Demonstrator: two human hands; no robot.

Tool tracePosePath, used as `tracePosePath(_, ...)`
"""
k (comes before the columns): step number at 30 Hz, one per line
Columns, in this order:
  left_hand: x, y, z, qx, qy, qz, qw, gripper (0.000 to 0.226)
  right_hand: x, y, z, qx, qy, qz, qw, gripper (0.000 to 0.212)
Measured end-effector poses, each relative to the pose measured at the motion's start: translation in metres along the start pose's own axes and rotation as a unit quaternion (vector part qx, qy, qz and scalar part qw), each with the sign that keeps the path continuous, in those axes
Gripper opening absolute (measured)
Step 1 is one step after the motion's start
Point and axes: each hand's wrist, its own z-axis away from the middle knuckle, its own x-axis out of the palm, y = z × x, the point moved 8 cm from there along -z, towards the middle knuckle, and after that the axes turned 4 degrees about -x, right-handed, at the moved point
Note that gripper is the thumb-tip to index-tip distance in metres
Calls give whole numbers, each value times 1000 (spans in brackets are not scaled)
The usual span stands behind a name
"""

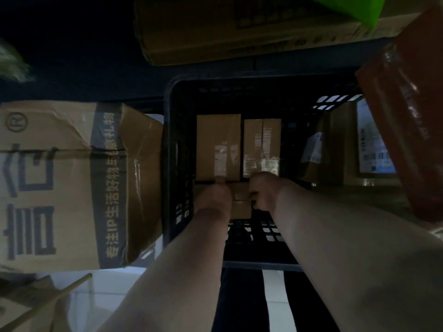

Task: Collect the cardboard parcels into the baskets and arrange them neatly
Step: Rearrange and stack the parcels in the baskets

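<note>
A black slatted basket (178, 149) stands in the middle of the dim view. Two small cardboard parcels (218, 144) (261, 147) lie side by side on its floor at the far end. In front of them a third small parcel (241, 202) sits between my hands. My left hand (214, 196) grips its left end and my right hand (266, 190) grips its right end, both reaching down into the basket. My fingers are mostly hidden behind the parcel.
A big printed carton (62, 185) leans against the basket's left side. Another carton (227, 27) lies beyond it at the top. A reddish-brown taped parcel (412, 111) fills the right edge, with labelled parcels (335, 144) behind it. A wooden stick (48, 300) lies at lower left.
</note>
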Motion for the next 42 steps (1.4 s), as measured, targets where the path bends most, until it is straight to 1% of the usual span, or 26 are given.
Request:
tracePosePath(1,3,1,2,-15,-26,30,999,41,-1,0,-1,7,5,17,1000,29)
tracePosePath(3,7,6,7,-3,-47,50,998,42,0,-7,12,1,-4,43,999,28)
tracePosePath(5,-4,14,16,18,-32,57,998,38,-3,-14,20,-2,-5,54,998,29)
tracePosePath(7,-20,17,19,19,-12,66,998,35,-11,-25,36,-25,-7,70,997,30)
tracePosePath(8,-29,19,22,16,3,75,997,34,-17,-31,46,-45,-6,88,995,26)
tracePosePath(9,-38,22,26,19,8,88,996,34,-25,-35,58,-74,-7,101,992,26)
tracePosePath(11,-59,31,39,33,28,107,993,34,-43,-46,77,-94,26,131,987,38)
tracePosePath(15,-95,51,72,34,54,137,989,29,-67,-50,113,-104,42,153,982,42)
tracePosePath(17,-110,57,88,24,65,191,979,26,-72,-59,137,-130,44,204,969,41)
tracePosePath(20,-130,61,110,14,87,283,955,25,-74,-89,181,-217,44,243,945,36)
tracePosePath(22,-142,64,127,1,86,343,935,21,-85,-118,218,-302,83,249,916,35)
tracePosePath(24,-153,74,149,-10,64,409,910,19,-107,-147,263,-406,127,206,881,34)
tracePosePath(25,-158,83,161,-11,49,432,901,21,-122,-159,287,-454,152,195,856,34)
tracePosePath(26,-163,93,172,-4,36,447,894,24,-139,-167,308,-488,182,209,828,36)
tracePosePath(28,-166,119,190,20,10,458,888,35,-176,-174,336,-513,255,281,770,41)
tracePosePath(30,-161,148,207,41,-26,466,883,46,-220,-171,347,-490,352,365,709,46)
tracePosePath(31,-157,162,213,49,-45,472,879,50,-243,-167,346,-461,403,388,689,48)
tracePosePath(32,-152,174,218,54,-60,477,875,53,-266,-159,340,-420,443,397,686,50)
tracePosePath(33,-147,185,223,57,-74,481,872,55,-286,-149,330,-370,457,393,707,50)
tracePosePath(34,-142,194,225,57,-83,484,869,57,-301,-137,314,-321,440,377,749,50)
tracePosePath(36,-135,204,227,48,-83,482,871,62,-314,-112,285,-248,350,323,844,52)
tracePosePath(37,-133,206,226,44,-81,483,871,62,-313,-104,277,-233,304,301,873,54)
tracePosePath(38,-132,204,227,41,-79,487,869,61,-311,-102,276,-239,284,291,882,56)
tracePosePath(39,-134,200,229,38,-77,498,863,60,-308,-107,278,-260,284,289,877,55)
tracePosePath(41,-139,182,228,29,-68,541,838,61,-296,-128,291,-325,286,294,852,47)
tracePosePath(42,-143,169,227,24,-59,562,825,63,-284,-138,298,-348,275,305,843,41)
